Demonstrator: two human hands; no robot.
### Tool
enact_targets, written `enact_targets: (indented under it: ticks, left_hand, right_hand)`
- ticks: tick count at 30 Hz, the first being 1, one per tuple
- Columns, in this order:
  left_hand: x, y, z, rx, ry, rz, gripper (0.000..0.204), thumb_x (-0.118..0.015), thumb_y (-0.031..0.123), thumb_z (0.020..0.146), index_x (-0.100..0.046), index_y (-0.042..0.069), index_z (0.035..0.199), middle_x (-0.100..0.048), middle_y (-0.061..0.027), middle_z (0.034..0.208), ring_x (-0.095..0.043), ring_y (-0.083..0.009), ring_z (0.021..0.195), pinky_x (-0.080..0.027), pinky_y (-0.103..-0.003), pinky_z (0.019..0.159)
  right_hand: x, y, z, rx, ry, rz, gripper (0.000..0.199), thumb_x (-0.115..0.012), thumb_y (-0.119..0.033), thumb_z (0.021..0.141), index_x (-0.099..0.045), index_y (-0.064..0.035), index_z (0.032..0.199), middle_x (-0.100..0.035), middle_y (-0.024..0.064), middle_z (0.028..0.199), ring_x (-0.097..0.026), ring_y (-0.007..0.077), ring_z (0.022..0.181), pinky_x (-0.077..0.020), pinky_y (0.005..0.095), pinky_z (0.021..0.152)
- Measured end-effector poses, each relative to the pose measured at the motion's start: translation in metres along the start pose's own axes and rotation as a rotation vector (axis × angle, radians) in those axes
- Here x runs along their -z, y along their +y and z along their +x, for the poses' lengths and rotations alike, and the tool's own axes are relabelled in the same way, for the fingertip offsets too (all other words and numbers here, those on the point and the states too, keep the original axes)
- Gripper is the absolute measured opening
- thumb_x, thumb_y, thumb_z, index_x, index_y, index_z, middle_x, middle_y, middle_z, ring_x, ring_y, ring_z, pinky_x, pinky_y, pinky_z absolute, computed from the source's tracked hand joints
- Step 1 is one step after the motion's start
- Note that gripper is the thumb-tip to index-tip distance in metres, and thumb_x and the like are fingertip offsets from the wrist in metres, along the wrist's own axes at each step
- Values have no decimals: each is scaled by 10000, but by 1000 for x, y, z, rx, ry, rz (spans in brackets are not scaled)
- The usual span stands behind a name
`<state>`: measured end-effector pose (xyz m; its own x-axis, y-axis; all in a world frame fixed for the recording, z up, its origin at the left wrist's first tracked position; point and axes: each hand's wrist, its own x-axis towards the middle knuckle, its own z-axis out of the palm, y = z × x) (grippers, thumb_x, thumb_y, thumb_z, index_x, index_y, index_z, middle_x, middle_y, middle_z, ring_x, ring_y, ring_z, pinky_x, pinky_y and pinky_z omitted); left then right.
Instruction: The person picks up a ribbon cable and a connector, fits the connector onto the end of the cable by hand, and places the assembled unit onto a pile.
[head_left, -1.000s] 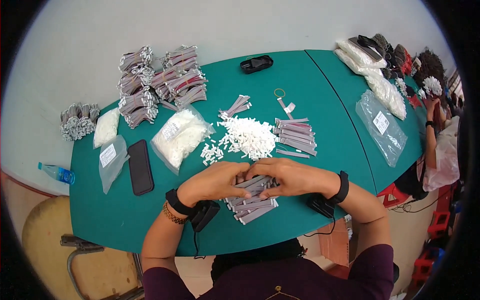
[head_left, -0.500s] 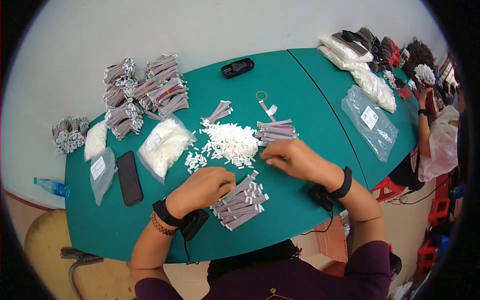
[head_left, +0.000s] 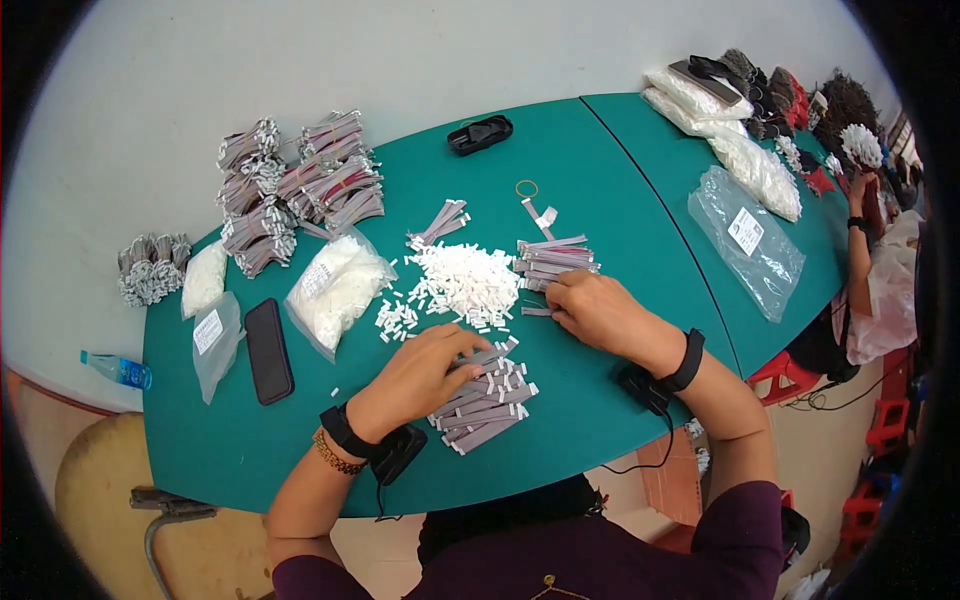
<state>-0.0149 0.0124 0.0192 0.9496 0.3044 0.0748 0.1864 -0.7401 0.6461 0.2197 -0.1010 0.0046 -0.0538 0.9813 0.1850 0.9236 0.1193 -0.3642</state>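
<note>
On the green table, my left hand [head_left: 418, 372] reaches over the near pile of grey flat ribbon cables [head_left: 485, 425] with white ends. Its thumb and fingers are apart, the fingertips at the top cables. My right hand [head_left: 605, 315] is closed at the near edge of a stack of grey ribbon cables [head_left: 553, 262]. A short cable piece [head_left: 536, 312] sticks out to the left from its fingertips; the rest is hidden by the hand. Between the hands and beyond them lies a heap of small white connector housings [head_left: 465, 283].
Bundled cables [head_left: 258, 235] are stacked at the back left. Near them lie a bag of white pieces [head_left: 338, 285] and a phone [head_left: 268, 350]. A black tray [head_left: 480, 134] and rubber band [head_left: 527, 188] lie farther back. At right are a clear bag [head_left: 770, 265] and another person's arm [head_left: 858, 250].
My left hand has opened its fingers and shifted slightly up over the near pile. My right hand has moved right, and a cable piece now shows at its fingertips. The view has shifted slightly.
</note>
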Motion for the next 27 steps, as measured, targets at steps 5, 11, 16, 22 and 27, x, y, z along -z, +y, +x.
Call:
enact_targets:
  ticks: [5,11,16,22,27]
  left_hand:
    - [-7,0,-4,27,-5,-32,214,-613,104,809,-592,73,1020,-546,-93,861,-553,-233,753,-471,-315,654]
    - [-11,6,-6,-7,12,-34,196,-611,103,811,-600,71,1004,-544,-92,839,-552,-232,752,-469,-314,656]
    - [-9,11,-9,47,-14,-68,209,-628,111,804,-605,73,1007,-558,-73,842,-550,-198,747,-465,-303,657]
    - [2,6,-1,194,111,-236,209,-641,119,809,-606,52,1004,-590,-31,876,-540,-120,751,-456,-266,650]
    - [10,4,15,173,397,-778,177,-642,130,825,-603,21,958,-605,-12,862,-539,-74,748,-443,-225,632]
  right_hand:
    - [-2,0,1,6,0,-21,109,-604,-70,722,-534,-26,794,-557,135,795,-571,333,758,-464,423,637]
    - [2,-3,1,47,22,-113,79,-584,-70,708,-537,-26,753,-555,126,757,-573,326,724,-462,414,601]
    - [22,-18,10,144,77,59,78,-601,-67,705,-552,-25,749,-563,107,739,-579,287,712,-468,366,588]
    - [16,-31,31,69,4,608,41,-576,-52,800,-556,-16,802,-608,60,758,-591,152,691,-463,274,587]
    - [11,-42,52,-67,-42,1060,67,-537,-53,847,-553,5,818,-639,56,725,-600,82,658,-451,218,553]
